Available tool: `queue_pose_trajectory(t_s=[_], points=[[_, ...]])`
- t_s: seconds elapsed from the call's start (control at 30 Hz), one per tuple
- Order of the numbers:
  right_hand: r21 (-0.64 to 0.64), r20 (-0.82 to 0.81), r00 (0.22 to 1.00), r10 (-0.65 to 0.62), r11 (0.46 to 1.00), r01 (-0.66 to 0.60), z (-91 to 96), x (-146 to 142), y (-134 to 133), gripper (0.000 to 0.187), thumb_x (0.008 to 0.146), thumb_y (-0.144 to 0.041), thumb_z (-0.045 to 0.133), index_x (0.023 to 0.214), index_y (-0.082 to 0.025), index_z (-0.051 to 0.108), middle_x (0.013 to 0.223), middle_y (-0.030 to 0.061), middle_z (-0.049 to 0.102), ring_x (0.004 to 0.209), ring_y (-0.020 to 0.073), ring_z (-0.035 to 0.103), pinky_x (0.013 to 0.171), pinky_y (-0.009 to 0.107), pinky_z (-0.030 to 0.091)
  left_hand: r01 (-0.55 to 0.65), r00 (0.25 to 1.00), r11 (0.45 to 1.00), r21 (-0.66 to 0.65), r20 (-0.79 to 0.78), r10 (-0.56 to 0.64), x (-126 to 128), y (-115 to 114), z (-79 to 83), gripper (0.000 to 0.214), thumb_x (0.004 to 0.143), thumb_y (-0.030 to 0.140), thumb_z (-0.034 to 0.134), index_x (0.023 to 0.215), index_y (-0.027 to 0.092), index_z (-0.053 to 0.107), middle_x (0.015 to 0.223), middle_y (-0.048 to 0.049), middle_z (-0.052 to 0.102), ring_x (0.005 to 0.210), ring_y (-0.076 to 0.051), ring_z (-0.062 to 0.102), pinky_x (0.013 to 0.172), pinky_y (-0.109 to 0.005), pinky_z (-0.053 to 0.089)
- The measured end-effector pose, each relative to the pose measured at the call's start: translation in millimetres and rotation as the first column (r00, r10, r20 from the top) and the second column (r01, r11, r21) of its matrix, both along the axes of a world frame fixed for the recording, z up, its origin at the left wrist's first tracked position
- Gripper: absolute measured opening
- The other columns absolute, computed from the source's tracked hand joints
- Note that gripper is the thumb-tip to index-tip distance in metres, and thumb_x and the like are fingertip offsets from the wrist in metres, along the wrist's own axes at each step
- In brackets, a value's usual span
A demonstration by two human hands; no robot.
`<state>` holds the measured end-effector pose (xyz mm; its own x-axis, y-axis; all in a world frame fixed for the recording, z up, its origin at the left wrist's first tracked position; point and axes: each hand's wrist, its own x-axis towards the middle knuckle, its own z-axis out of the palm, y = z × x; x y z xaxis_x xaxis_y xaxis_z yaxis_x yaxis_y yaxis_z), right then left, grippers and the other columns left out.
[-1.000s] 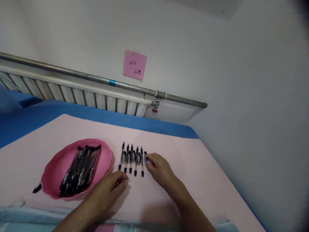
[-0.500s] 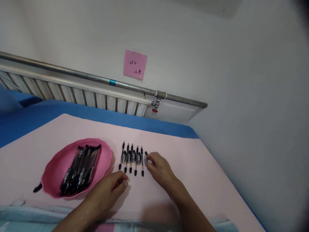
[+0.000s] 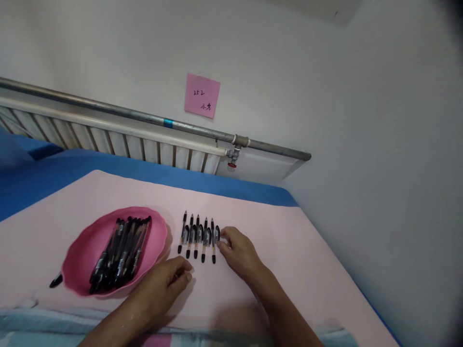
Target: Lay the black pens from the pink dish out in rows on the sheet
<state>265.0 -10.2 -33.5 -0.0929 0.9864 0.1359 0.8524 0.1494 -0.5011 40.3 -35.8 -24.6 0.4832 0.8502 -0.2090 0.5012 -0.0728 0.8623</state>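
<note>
A row of several uncapped black pens (image 3: 196, 241) lies on the pink tabletop, tips pointing to the far side. Clear pen caps with black clips lie between them. The rightmost pen cap (image 3: 217, 233) sits close beside the last pen. Just right of that cap is my right hand (image 3: 237, 250), its thumb and index finger apart at the cap's edge; whether they touch it I cannot tell. My left hand (image 3: 168, 277) rests between the row and the pink bowl (image 3: 159, 243), fingers loosely curved, thumb apart, holding nothing. Inside the bowl lies a pile of capped black pens (image 3: 121, 253).
One black pen end (image 3: 56, 280) sticks out by the bowl's left side. Behind the blue table edge (image 3: 202, 181) stand a white radiator (image 3: 135, 148) and a metal pipe (image 3: 202, 130). A pink note (image 3: 202, 95) is stuck to the wall. Light-blue cloth (image 3: 47, 325) lies along the near edge.
The rightmost pen cap has shifted slightly left, closer to the last pen, and its clip shows apart from my right fingertips. My left hand has stayed in place.
</note>
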Motion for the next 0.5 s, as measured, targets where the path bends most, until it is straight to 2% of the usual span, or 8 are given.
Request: queue_pose_trajectory(t_s=[0.1,0.17,0.5], points=[[0.050,0.001,0.999,0.053,0.997,-0.053,-3.2,0.8,0.6,0.032,0.078,-0.019,0.050,0.109,-0.023,0.056,0.113,0.0041,0.059,0.102,0.0182,0.054,0.084,0.030,0.041,0.005,1.000,1.000,0.004,-0.004,-0.005,-0.5,-0.1,-1.7,0.025,0.082,0.033,0.044,0.092,0.018,0.061,0.080,-0.0022,0.066,0.073,-0.018,0.058,0.064,-0.025,0.039],[0.065,0.029,0.997,0.075,0.995,-0.076,-5.6,1.7,1.2,0.035,0.078,-0.019,0.050,0.113,-0.025,0.055,0.119,0.0035,0.058,0.106,0.0186,0.053,0.089,0.031,0.040,0.009,1.000,1.000,0.007,-0.016,-0.009,-0.8,-0.2,-1.6,0.025,0.082,0.032,0.044,0.092,0.018,0.061,0.081,-0.0025,0.066,0.074,-0.018,0.058,0.066,-0.026,0.040],[0.031,0.081,0.994,0.070,0.997,-0.073,-4.3,2.1,-1.0,0.031,0.079,-0.018,0.049,0.108,-0.025,0.058,0.108,0.0026,0.063,0.096,0.0184,0.055,0.084,0.031,0.041,-0.001,1.000,1.000,-0.009,-0.004,0.001,-0.2,1.2,-1.2,0.024,0.081,0.032,0.045,0.092,0.018,0.062,0.081,-0.0037,0.067,0.074,-0.020,0.059,0.066,-0.027,0.040]])
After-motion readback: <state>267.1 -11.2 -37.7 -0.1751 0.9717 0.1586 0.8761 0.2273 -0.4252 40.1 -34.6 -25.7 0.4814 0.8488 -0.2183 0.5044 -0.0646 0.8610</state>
